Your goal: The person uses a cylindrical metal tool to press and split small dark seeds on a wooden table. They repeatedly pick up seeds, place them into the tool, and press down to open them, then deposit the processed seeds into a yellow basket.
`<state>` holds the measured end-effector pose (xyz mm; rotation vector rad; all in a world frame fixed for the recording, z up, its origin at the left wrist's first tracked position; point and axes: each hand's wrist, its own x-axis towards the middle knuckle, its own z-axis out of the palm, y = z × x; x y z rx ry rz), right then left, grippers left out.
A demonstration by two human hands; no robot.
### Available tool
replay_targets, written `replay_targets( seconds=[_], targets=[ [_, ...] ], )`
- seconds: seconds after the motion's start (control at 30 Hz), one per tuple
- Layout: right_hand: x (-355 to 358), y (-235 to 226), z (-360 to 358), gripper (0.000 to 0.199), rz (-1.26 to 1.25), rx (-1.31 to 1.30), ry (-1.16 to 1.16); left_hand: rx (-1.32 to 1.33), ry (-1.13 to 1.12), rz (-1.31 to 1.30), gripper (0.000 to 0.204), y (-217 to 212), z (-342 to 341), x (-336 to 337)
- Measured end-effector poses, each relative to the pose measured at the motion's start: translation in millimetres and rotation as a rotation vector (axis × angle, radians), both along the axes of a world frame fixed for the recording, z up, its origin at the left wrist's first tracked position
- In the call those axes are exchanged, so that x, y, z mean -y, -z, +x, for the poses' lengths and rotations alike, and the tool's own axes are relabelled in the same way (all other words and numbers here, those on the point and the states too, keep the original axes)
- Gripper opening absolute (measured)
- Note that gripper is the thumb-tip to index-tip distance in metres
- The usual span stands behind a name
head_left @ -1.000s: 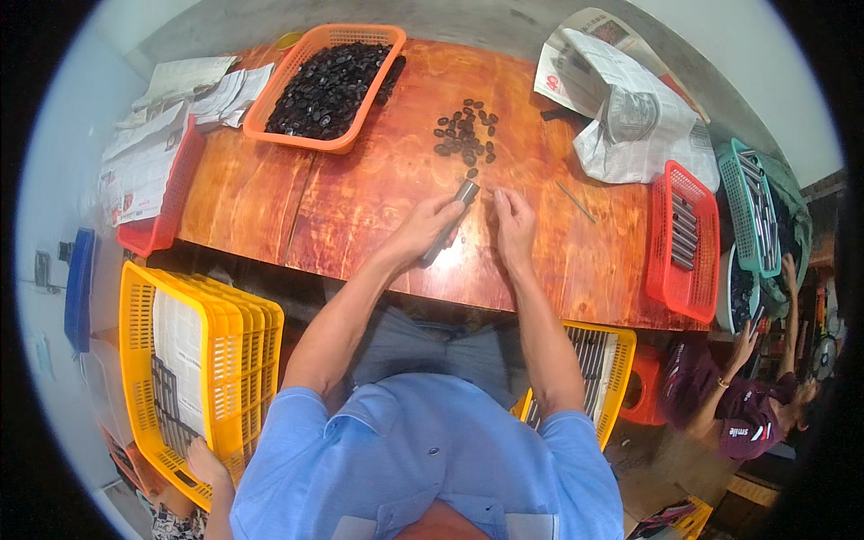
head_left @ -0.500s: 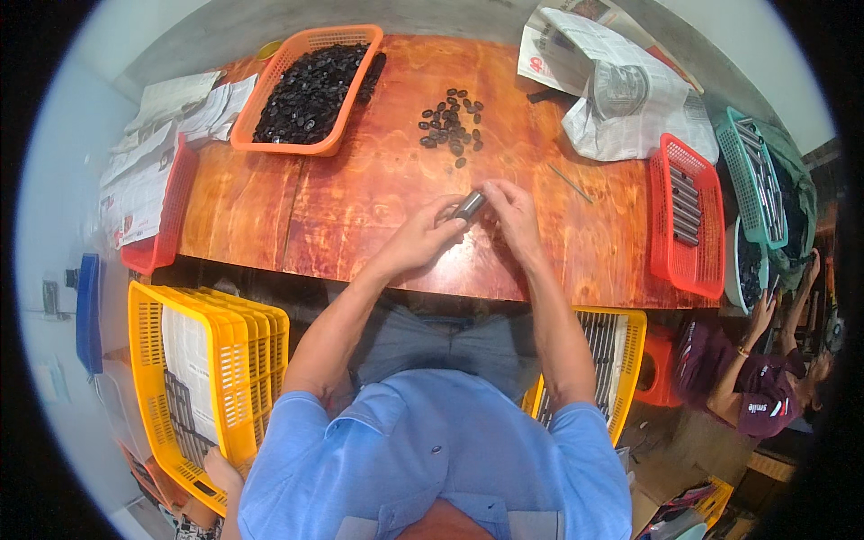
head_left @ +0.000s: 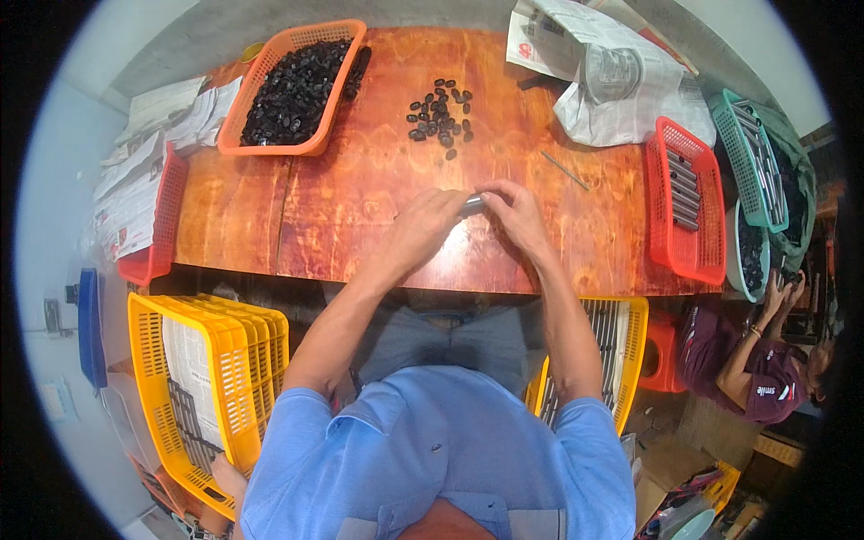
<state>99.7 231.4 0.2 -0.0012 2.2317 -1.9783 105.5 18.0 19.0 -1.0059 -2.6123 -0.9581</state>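
My left hand [head_left: 430, 220] is holding a shiny grey metal-looking tube [head_left: 472, 205] over the glossy orange-brown wooden table [head_left: 360, 180]; my right hand [head_left: 515, 214] is touching its end — gripping or only pressing, I cannot tell. I seem to be working that end, so the next move is calling for a steady left grip. Small black oval pieces [head_left: 444, 124] are lying beyond.

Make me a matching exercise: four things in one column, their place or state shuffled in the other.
1. Orange basket
2. Tube
3. Thin stick
4. Teal basket

A. In the left hand, with the right hand at its end
B. Holding long grey pieces, at the far right
C. Heaped with black pieces
D. Lying bare on the table

Pairs: 1-C, 2-A, 3-D, 4-B
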Motion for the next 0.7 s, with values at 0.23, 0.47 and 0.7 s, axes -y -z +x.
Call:
replay_targets(
  seconds=[0.23, 0.47, 0.7],
  targets=[
    [-5, 3, 7, 0.021, 0.171, -0.19, -0.035, -0.138, -0.005, -0.043, 0.038, 5, 7, -1],
    [-5, -6, 22, 0.019, 0.249, -0.332, -0.031, -0.167, -0.017, 0.023, 0.039, 14, 13, -2],
    [-3, -3, 36, 0.018, 0.353, -0.433, 0.038, -0.098, -0.042, 0.021, 0.037, 13, 17, -1]
  ],
)
